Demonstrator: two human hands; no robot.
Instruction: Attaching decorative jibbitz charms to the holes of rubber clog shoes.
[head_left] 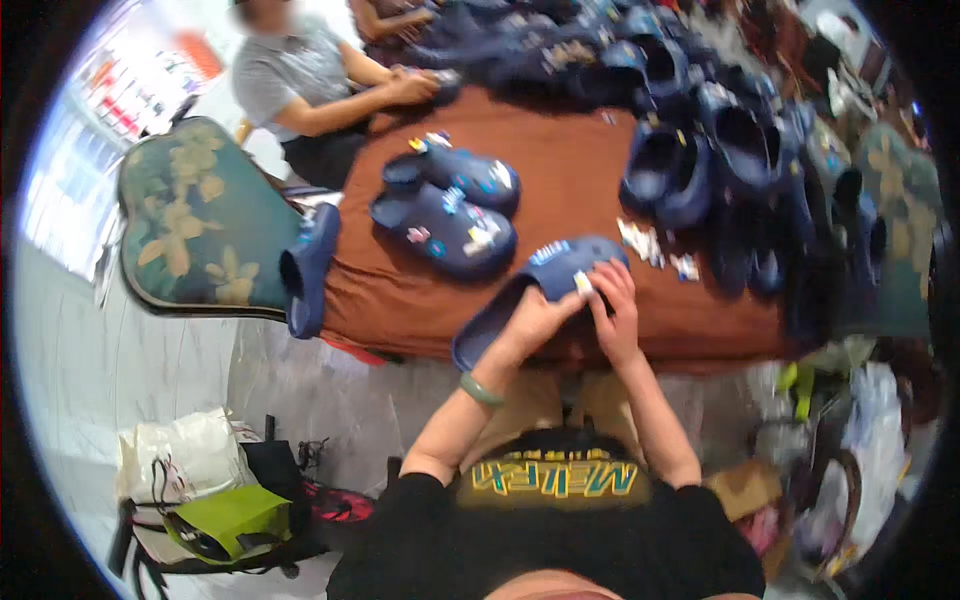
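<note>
A dark blue clog [555, 273] is held at the near edge of the table, its toe pointing away to the right. My left hand [540, 318] grips it by the opening, some fingers hidden in the shoe. On the clog's upper, a small white and yellow shoe charm [584, 283] shows between my hands. My right hand [614, 297] bends over the toe, its closed fingertips at that charm. Blue letter-like charms [550, 251] sit farther up the clog. Beyond lies a pair of dark blue clogs [455, 240] decorated with several charms.
Small white pieces [643, 243] lie on the brown tablecloth [570, 150] to the right. Many more clogs [660, 170] crowd the right and far side. A single clog [312, 270] rests at the left edge by a floral chair [190, 230]. Another person [300, 90] works at far left.
</note>
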